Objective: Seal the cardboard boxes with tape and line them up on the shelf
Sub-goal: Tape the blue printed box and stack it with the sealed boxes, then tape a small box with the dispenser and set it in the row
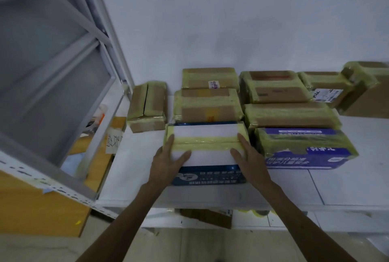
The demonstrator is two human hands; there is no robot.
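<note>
Two flat, straight-fingered hands, left hand (168,161) and right hand (250,157), press the sides of the taped white-and-blue box (207,135) on the shelf (347,188).

Nine taped boxes (208,103) are being counted on the shelf (347,186): seven brown, one white-blue box (206,156), one purple box (305,156). Two hands are being counted: left hand (168,162), right hand (250,160). One more carton (206,217) is being seen below.

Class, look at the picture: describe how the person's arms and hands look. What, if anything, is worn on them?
The left hand and right hand wear no gloves; no ring, watch or bracelet shows. The left forearm and right forearm are uncovered to the picture's bottom edge, no sleeve in view.
</note>
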